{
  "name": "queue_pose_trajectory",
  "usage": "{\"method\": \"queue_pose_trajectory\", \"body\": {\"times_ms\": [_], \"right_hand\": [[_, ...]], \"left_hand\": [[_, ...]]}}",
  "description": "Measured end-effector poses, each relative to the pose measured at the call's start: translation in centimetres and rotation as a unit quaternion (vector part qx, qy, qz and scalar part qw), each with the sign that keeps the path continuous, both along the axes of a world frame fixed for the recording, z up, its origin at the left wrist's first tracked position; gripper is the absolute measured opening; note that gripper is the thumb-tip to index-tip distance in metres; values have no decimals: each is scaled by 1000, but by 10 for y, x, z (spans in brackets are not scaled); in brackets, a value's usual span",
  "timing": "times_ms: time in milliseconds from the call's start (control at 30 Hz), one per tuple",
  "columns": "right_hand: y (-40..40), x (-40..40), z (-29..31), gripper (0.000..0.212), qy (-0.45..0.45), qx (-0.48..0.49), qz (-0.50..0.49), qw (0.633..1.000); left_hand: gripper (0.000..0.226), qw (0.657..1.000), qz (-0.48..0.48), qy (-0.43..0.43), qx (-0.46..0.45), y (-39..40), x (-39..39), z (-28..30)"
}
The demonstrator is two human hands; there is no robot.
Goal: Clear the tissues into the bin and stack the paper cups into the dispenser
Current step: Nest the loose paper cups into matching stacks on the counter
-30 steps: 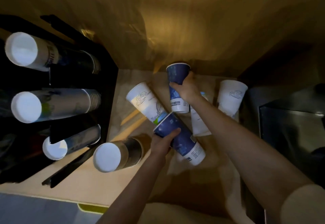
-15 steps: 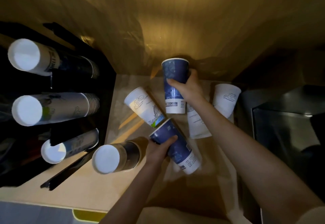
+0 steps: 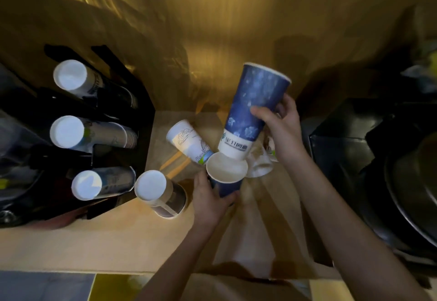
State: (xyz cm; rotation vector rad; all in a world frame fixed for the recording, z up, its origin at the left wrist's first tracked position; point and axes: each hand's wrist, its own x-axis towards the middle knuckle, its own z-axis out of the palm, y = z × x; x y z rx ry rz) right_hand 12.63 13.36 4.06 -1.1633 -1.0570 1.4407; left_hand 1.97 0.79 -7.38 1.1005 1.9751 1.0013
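Cups were being nested: right hand [image 3: 285, 125] gripped the tall blue paper cup [image 3: 254, 111], its base entering the open-mouthed blue cup [image 3: 226, 177] clasped by left hand [image 3: 208, 196]; next, push it down straight.

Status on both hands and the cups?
Left hand holds open blue cup. Right hand lowers second blue cup base-first into it. White cup alongside, clear.

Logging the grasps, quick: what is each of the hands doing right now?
Left hand: closed around an upright blue paper cup, mouth up.
Right hand: holding a tilted tall blue paper cup, its base at the first cup's mouth.
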Motion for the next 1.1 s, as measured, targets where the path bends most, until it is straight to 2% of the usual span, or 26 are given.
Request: {"method": "queue_pose_trajectory", "body": {"times_ms": [133,233,400,633,833,967,1033,1100], "right_hand": [[-43,13,-16,72,-61,50,7,997],[-74,21,-42,83,-112,61,25,992],[-118,21,-79,93,-205,65,47,975],[-127,21,-81,109,-313,92,75,942],[-133,22,-81,99,-392,144,112,902],[-134,22,-88,97,-402,140,124,896],[-133,23,-89,92,-360,111,118,919],[-129,26,-84,78,-272,46,89,957]], "left_hand": [[86,998,-30,-30,49,-10,8,3],[86,995,-49,-46,69,-18,9,-1],[82,997,-49,-32,57,-26,4,-6],[81,996,-70,-7,47,-24,0,-9],[84,997,-70,1,29,-21,-1,-11],[87,997,-78,0,16,-18,-2,-8],[86,996,-87,10,19,-15,0,-3],[86,994,-107,18,21,-11,2,0]]}}
